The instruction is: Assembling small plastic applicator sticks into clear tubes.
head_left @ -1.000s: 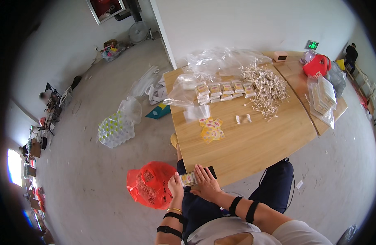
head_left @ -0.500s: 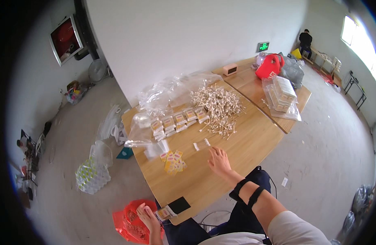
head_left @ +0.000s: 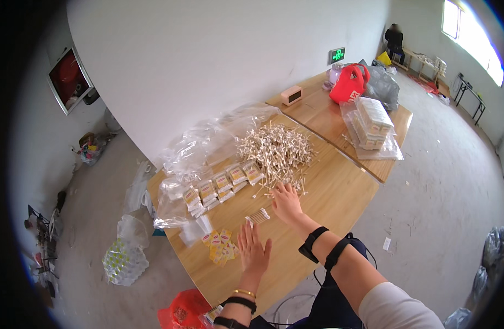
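Note:
My left hand hovers flat and open over the wooden table, just right of a small pile of yellow and red sachets. My right hand reaches forward with spread fingers to the near edge of a big heap of cotton swabs. Between the two hands lies a small bundle of swabs. Rows of small filled packets stand left of the heap. Neither hand holds anything.
Crumpled clear plastic bags lie behind the packets. A second table holds a red bag, a clear bag of boxes and a small beige clock. On the floor are a red bag and a bag of bottles. A person sits far back.
My left hand has come up from the red bag by my knee to above the table, no longer holding a packet. My right hand has moved forward to the swab heap.

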{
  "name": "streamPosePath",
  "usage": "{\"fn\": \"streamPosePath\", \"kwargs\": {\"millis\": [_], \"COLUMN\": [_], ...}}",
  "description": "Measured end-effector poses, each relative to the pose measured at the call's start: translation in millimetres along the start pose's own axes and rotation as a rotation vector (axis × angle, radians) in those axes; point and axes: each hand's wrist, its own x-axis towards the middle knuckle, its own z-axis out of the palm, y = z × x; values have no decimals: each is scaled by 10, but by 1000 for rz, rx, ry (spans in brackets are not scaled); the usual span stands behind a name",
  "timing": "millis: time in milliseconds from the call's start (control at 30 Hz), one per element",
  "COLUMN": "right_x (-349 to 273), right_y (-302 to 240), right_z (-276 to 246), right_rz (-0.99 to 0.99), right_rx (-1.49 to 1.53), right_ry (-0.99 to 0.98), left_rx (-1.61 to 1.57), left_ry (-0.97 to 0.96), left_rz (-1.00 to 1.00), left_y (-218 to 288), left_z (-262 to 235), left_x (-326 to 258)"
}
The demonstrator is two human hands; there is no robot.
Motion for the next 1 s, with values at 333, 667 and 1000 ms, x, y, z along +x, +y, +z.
{"fn": "streamPosePath", "kwargs": {"millis": [333,667,1000], "right_x": [593,-428,-182], "right_y": [1,-429,255], "right_z": [311,77,-134], "right_rz": [-284,-323,-87], "right_rx": [-95,53,52], "right_ry": [-102,-319,36], "left_rx": [181,139,253], "left_ry": [-26,-192,-174], "left_rz": [85,100,86], "left_y": [-83,196,255], "left_z": [407,204,261], "left_x": [271,-589,-495]}}
